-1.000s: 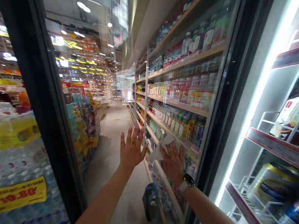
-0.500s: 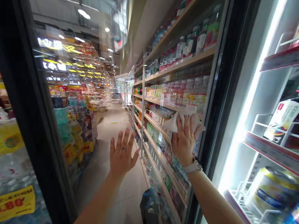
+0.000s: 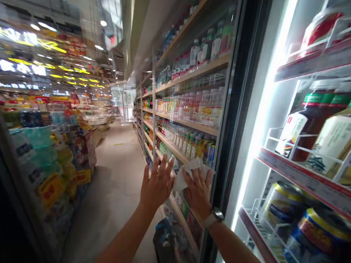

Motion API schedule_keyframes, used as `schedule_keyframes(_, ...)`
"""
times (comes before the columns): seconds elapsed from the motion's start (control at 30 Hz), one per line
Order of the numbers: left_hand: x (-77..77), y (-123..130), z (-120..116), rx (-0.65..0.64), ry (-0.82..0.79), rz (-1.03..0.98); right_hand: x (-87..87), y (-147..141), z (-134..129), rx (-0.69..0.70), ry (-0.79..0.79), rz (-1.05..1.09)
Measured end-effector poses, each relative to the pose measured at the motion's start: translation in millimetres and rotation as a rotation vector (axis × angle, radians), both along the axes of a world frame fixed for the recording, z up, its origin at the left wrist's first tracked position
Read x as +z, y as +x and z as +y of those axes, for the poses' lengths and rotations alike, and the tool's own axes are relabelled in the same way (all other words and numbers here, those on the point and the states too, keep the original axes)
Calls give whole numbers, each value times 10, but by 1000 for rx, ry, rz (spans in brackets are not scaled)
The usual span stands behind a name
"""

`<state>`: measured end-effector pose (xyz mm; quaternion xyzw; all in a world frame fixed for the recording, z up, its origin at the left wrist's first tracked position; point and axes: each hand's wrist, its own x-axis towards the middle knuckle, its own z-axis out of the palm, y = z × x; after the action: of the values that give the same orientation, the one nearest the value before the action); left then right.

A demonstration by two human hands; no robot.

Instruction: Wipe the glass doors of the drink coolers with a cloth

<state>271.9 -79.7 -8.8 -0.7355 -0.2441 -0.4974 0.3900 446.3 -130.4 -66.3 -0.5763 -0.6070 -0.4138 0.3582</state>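
Where the right hand (image 3: 199, 196) rests, white cloth (image 3: 181, 183) lies beneath its fingers (image 3: 196, 179).

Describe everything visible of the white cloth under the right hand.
The white cloth is a thin, soft-looking plain sheet; whether fabric or paper, I cannot tell. It is creased, with uneven edges showing to the left of and above the right hand, which covers much of it. It lies against the clear glass pane, near the dark frame on the right. The left hand is close by its left edge; contact there is unclear.
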Motion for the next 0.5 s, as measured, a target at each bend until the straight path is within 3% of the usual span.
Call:
schedule_keyframes(0.13, -41, -1, 49, 23, -13, -11, 915, 218, 40, -58, 160, 95)
schedule_keyframes(0.2, -45, -34, 55, 11, -31, -12, 1129, 251, 76, -69, 235, 150)
schedule_keyframes(0.23, -47, -46, 52, 3, -44, -13, 1131, 247, 96, -66, 263, 178)
schedule_keyframes(0.27, -49, -52, 45, -8, -52, -13, 1057, 232, 115, -57, 281, 208)
schedule_keyframes(0.33, -55, -55, 29, -19, -58, -14, 702, 172, 143, -35, 286, 274)
schedule_keyframes(0.5, -58, -58, -10, 0, -39, -7, -783, -87, 81, -54, 204, 370)
